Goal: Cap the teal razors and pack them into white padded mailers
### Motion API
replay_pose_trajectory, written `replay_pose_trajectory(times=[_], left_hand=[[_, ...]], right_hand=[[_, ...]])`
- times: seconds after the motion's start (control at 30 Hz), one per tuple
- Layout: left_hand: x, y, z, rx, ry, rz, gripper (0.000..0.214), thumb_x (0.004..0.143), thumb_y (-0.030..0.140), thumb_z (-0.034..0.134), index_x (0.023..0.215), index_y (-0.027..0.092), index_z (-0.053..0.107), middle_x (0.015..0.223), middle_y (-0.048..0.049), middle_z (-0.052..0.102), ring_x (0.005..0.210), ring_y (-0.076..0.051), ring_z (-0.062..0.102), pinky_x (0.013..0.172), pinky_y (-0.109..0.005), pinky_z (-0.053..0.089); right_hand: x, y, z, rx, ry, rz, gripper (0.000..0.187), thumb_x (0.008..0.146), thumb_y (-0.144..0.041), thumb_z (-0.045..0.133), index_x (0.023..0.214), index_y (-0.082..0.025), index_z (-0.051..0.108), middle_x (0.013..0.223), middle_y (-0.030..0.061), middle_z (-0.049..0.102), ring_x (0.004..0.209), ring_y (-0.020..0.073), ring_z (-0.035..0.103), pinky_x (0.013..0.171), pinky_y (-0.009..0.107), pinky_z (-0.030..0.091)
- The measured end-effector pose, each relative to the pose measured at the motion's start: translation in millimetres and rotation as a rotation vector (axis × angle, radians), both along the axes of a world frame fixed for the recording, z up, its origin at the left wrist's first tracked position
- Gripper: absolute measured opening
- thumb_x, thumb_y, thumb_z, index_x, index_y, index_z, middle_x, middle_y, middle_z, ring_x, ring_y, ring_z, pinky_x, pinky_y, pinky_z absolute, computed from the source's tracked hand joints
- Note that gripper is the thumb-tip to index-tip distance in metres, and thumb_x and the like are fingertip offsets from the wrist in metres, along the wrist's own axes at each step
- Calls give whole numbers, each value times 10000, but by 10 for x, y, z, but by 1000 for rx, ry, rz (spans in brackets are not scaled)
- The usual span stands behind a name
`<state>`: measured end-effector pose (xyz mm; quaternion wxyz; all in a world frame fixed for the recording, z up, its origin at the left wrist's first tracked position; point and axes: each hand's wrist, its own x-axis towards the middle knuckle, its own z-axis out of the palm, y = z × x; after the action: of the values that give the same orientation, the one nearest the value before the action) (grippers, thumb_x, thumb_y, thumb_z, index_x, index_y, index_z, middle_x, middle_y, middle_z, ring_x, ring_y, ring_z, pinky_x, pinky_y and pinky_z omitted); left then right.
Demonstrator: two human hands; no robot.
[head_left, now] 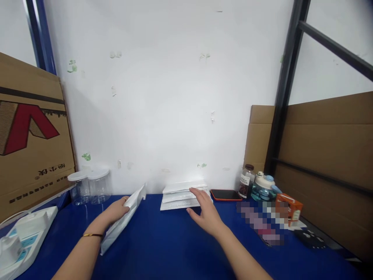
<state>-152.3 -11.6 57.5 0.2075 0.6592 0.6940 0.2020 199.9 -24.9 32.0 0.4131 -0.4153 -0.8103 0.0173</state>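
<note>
We log a left forearm (77, 254) and a right forearm (240, 251), both bare up to where the view cuts them off. Around the left wrist (97, 228) we note a thin, gold-coloured bracelet (92, 235), a narrow shiny band. On a finger of the left hand (115, 212) we mark what looks like a small ring (125, 198), too tiny for us to be sure. Right hand (206, 212): bare fingers, slim, tapering; bare wrist too.
</note>
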Motion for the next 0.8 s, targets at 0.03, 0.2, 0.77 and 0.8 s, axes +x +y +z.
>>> replay_pose_trajectory(times=[0.03, 0.2, 0.77, 0.8], left_hand=[[25, -95, 80, -23, -192, -96, 512, 690, 217, 448, 1197, 166, 502, 1117, -78, 631, 1035, -252, 584, 876, -329, 454], [585, -411, 69, -409, -782, -524, 639, 617, 193, 521, 1253, 192, 461, 1041, -41, 656, 911, -225, 628, 785, -305, 496], [1620, -335, -209, 222, 458, -267, 855, 598, 246, 595, 1387, 262, 268, 1202, -106, 534, 1062, -285, 531, 872, -395, 379], [1585, -303, -158, 264, 506, -268, 771, 603, 205, 564, 1339, 274, 347, 1162, -92, 552, 1050, -271, 535, 859, -386, 375]], right_hand=[[-39, -33, -8, -64, 87, 27, 557, 819, -346, 509, 1351, -260, 371, 1327, 81, 477, 1210, 244, 445, 1022, 441, 349], [-219, -80, -41, -240, 309, 82, 596, 751, -403, 607, 1296, -227, 443, 1214, 85, 549, 967, 215, 576, 815, 322, 459], [17, 109, -297, -929, 1278, 237, 355, 648, -394, 705, 890, -151, 613, 742, 54, 688, 633, 191, 632, 568, 273, 471], [47, 118, -300, -962, 1273, 258, 360, 640, -368, 716, 906, -154, 603, 732, 49, 682, 609, 185, 627, 552, 272, 471]])
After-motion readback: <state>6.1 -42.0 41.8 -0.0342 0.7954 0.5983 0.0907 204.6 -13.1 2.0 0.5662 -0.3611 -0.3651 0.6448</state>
